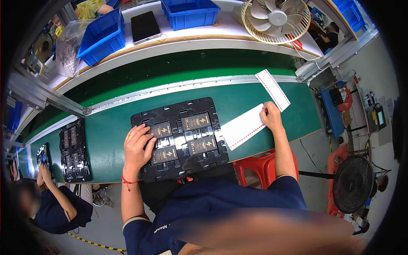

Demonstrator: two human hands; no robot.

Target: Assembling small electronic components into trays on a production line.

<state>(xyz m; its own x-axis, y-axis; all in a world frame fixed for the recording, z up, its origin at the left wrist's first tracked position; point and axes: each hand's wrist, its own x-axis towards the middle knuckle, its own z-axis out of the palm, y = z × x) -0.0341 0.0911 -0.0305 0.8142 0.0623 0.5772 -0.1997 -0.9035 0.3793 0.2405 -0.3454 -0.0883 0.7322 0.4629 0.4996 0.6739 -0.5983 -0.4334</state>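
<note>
A black plastic tray (pixel 182 168) lies in front of me on the green bench, with several flat black batteries in its pockets. My left hand (pixel 138 146) rests over the tray's left side. Its fingers lie on the upper left battery (pixel 162 130), and the thumb is spread apart. To the right of the tray is a white sheet (pixel 243 126) with a row of red marks along its near edge. The curled fingers of my right hand (pixel 272 116) pinch at that sheet's right end; the fingertips are partly hidden. A second white strip with red marks (pixel 273 90) lies just beyond.
Another black battery tray (pixel 74 151) sits farther left, near a co-worker (pixel 59 204) at the bench. Blue bins (pixel 102 38), a dark tablet (pixel 145 26) and a fan (pixel 276 19) stand on the shelf behind. A red stool (pixel 265 168) is under the bench edge.
</note>
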